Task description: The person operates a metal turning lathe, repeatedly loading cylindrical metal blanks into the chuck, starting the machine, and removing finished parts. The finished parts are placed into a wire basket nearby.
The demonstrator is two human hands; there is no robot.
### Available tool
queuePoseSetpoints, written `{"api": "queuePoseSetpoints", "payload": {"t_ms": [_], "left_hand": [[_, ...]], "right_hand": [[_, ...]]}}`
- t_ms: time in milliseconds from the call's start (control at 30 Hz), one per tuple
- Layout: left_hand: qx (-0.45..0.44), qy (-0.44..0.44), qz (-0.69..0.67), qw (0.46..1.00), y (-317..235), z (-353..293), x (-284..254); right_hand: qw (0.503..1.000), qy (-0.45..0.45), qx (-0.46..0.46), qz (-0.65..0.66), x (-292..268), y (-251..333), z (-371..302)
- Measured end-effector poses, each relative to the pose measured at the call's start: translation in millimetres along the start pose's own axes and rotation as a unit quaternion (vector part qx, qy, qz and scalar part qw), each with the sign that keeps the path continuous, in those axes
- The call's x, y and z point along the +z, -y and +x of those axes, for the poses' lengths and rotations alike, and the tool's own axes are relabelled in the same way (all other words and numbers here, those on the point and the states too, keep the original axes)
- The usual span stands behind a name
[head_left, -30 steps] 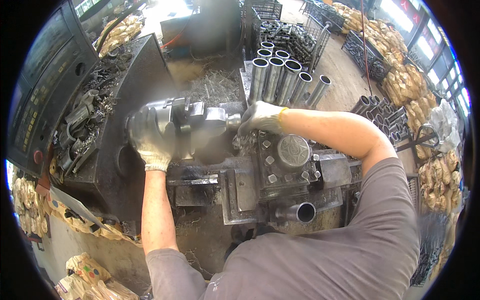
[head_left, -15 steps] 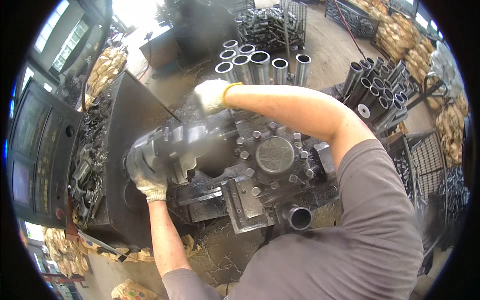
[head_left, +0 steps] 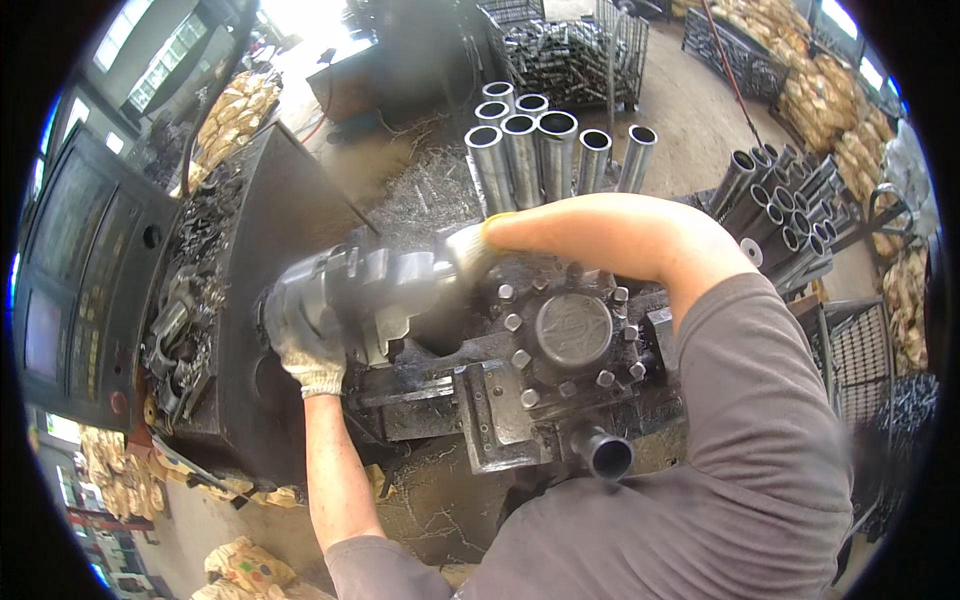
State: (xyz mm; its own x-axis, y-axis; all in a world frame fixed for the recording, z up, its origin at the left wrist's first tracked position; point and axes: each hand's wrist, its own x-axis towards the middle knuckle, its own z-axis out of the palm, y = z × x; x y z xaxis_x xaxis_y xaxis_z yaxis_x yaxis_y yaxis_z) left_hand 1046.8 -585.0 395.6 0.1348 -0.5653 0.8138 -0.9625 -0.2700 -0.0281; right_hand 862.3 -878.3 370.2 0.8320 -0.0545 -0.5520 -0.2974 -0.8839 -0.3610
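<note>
A stepped metal lathe chuck [head_left: 375, 290] sits left of the middle, partly blurred. My left hand [head_left: 305, 335], in a soiled white knit glove, curves around its left side, its greyed fingers merging with the metal. At the chuck's right end is my right hand [head_left: 470, 252], in a white glove with a yellow cuff; its fingers are smeared and hidden. To the right stands a dark tool turret [head_left: 573, 332] with a round cap and several square-headed bolts around it. A short tube [head_left: 608, 455] sticks out of its near side.
Several upright steel tubes [head_left: 555, 160] stand beyond the turret, and more tubes [head_left: 780, 210] lean at the right. A control panel [head_left: 85, 290] is at far left, beside a machine housing [head_left: 245, 390] with metal shavings on top. A wire basket [head_left: 580, 60] of metal parts stands behind.
My right hand has come down from above the chuck to its right end. My left hand stays at the chuck's left side. The whole view has shifted slightly.
</note>
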Motion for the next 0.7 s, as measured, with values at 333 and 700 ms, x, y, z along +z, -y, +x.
{"api": "queuePoseSetpoints", "payload": {"t_ms": [333,700], "left_hand": [[-0.035,-0.007,0.013,0.999,-9,5,-8],[-0.528,0.125,-0.762,0.354,-198,-161,-147]], "right_hand": [[0.874,-0.334,0.156,-0.317,-25,90,-214],[0.913,-0.318,0.155,0.201,210,276,-226]]}}
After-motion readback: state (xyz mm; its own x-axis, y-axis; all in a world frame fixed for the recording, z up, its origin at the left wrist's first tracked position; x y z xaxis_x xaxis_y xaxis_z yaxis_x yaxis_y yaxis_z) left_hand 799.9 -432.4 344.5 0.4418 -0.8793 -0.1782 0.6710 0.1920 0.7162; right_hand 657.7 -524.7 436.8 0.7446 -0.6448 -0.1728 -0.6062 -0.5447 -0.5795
